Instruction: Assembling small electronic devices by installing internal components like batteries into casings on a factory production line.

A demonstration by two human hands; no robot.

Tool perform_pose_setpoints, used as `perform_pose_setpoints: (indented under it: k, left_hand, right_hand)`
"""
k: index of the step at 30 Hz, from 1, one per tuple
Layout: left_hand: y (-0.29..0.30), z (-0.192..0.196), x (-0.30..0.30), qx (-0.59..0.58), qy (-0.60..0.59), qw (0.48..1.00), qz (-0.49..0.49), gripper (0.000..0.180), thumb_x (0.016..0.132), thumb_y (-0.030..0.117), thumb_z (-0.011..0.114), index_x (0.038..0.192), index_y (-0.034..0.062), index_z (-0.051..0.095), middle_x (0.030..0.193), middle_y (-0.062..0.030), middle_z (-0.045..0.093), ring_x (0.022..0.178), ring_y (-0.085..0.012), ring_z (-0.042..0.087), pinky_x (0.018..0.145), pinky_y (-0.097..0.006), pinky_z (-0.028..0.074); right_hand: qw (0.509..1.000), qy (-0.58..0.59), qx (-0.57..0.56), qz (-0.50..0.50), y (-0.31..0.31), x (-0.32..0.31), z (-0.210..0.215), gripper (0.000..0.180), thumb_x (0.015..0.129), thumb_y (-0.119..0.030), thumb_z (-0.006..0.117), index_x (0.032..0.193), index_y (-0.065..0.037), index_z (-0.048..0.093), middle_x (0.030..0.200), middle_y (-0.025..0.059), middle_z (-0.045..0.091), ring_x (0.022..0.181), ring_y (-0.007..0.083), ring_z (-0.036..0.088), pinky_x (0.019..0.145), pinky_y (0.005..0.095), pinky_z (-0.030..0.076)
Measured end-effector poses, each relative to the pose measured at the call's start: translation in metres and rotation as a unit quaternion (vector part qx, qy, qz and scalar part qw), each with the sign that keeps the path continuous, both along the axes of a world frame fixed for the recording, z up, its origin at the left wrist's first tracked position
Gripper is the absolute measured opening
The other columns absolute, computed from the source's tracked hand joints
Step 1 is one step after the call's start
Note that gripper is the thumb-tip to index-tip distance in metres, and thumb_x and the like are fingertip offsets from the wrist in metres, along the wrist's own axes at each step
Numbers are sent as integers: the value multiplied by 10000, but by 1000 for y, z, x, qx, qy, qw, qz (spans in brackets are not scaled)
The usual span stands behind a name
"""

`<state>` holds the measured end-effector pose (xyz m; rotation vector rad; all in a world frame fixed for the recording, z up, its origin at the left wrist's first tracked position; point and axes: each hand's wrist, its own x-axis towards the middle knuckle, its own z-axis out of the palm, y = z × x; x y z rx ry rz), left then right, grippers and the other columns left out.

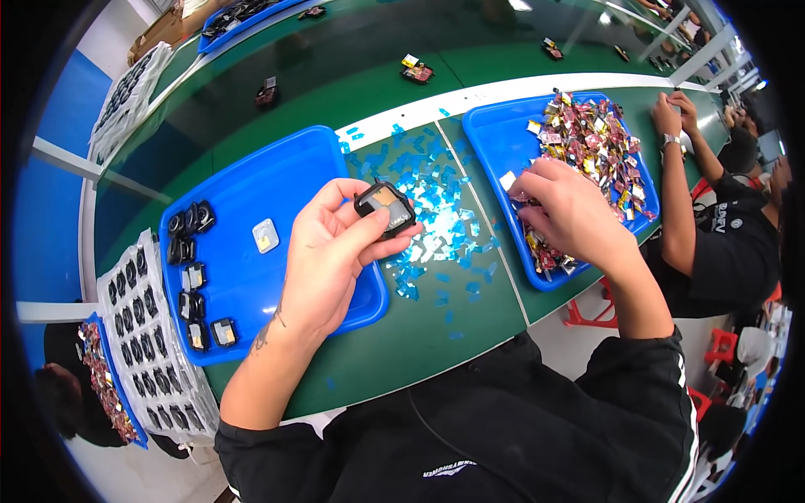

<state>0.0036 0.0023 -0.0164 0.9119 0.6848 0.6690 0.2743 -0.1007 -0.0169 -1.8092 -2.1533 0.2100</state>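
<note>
My left hand (320, 256) is closed on a black watch-like casing (387, 206), held up between thumb and fingers with its grey and tan inner face showing. My right hand (579, 210) reaches over the left side of a blue tray (489, 126) heaped with small red, yellow and silver circuit-board pieces (591, 138). Its thumb and fingertips are pinched together among the pieces; what they grip, if anything, is hidden. Beneath my left hand, another blue tray (251, 189) holds several black casings (193, 277) along its left side and one whitish square piece (265, 235).
Small blue film pieces (440, 205) litter the green table (419, 323) between the trays. At left, a white tray (147, 335) carries rows of black casings. Beyond the white rail (402, 116), loose assemblies (417, 70) lie on a green surface. A co-worker (704, 226) sits at right.
</note>
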Motion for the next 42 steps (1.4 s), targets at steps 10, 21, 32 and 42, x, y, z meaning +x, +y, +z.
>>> perform_pose_setpoints:
  k: [10,21,32,42]
  left_hand:
    - [-2,-6,-6,23,21,999,-31,198,925,28,576,1103,-5,495,1015,-142,653,866,-224,692,733,-292,581]
    - [-6,-7,-5,60,27,997,-45,207,931,37,559,1132,6,515,986,-119,652,823,-192,691,706,-256,569]
    - [-12,-7,-7,141,46,988,-46,388,919,38,574,1300,33,498,1094,-97,610,938,-137,625,749,-262,540]
    - [-23,-4,-3,433,123,893,-4,313,765,73,784,1071,124,744,958,-67,564,844,-143,547,682,-268,486]
  right_hand:
    - [986,-135,30,-92,-5,-1,-9,168,690,-11,665,838,-61,602,898,106,564,885,317,584,745,417,496]
    - [992,-101,38,-63,-2,3,-7,166,686,9,687,825,-63,630,916,97,583,909,310,572,811,397,470]
    - [919,367,81,-124,1,-7,2,65,814,26,647,846,-1,598,917,68,635,882,151,614,773,297,483]
    - [782,614,-88,-61,6,-96,3,116,805,27,707,860,-4,610,819,23,636,746,64,591,668,210,471]
